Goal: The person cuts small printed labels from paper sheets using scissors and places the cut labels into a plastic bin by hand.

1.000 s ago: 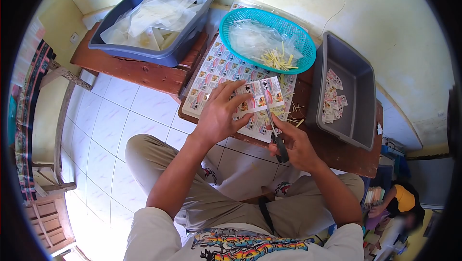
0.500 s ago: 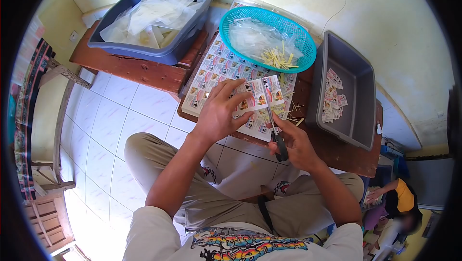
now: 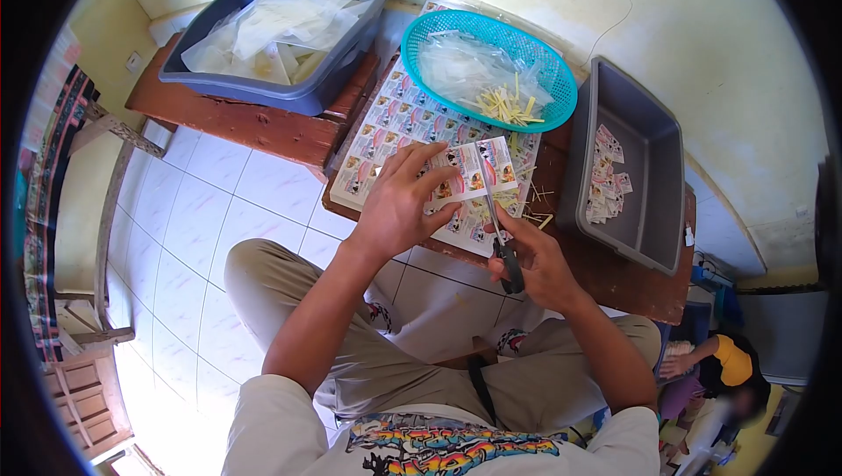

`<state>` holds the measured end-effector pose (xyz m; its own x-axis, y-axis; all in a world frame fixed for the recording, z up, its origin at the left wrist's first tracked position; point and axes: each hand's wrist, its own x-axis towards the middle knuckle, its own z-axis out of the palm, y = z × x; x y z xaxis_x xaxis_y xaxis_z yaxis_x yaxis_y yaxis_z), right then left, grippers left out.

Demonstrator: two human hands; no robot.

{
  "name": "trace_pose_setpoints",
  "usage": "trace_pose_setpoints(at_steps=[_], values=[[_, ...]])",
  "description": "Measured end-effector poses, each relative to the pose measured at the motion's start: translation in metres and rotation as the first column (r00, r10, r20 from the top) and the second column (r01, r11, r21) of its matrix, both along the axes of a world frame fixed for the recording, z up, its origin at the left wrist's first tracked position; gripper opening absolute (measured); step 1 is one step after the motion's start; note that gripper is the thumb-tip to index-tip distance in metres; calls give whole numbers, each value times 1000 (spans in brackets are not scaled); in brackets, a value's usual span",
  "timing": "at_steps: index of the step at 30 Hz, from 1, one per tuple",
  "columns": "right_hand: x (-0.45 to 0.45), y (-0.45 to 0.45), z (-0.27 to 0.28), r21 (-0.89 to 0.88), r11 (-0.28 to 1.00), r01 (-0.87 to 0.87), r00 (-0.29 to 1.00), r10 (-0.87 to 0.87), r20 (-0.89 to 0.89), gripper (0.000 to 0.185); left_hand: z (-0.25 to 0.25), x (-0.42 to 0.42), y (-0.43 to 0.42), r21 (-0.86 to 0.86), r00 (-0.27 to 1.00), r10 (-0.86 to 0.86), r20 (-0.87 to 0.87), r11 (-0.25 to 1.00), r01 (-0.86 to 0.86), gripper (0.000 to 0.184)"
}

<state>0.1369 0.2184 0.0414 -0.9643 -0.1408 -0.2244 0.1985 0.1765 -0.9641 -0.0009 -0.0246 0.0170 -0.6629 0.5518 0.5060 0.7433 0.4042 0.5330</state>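
My left hand point(image 3: 403, 200) holds a strip of printed labels point(image 3: 500, 160) by its left part, fingers bent over it. My right hand point(image 3: 539, 258) is closed around the dark handles of a pair of scissors point(image 3: 510, 272). The blades point away from me and lie across the strip between two printed labels; whether they are fully closed is hard to tell. Beneath the strip, larger printed label sheets point(image 3: 373, 147) lie on the wooden table point(image 3: 645, 287). Thin yellowish paper offcuts point(image 3: 542, 217) are scattered beside them.
A turquoise basket point(image 3: 564, 81) with plastic bags and yellowish strips stands behind the sheets. To the right, a grey tub point(image 3: 645, 160) holds small cut labels point(image 3: 605, 182). A blue-grey tub point(image 3: 254, 94) of plastic sheets rests at the left. Another person point(image 3: 732, 366) is at lower right.
My hands, the scissors and the strip stay almost in place. The other person's arm at lower right has shifted slightly.
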Motion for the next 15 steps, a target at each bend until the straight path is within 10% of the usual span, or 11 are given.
trace_pose_setpoints(at_steps=[15], values=[[0, 0, 7, 16, 1000, -6, 1000, 6, 13, 87, -1, 0, 2, 11, 1000, 2, -15, 1000, -2, 47]])
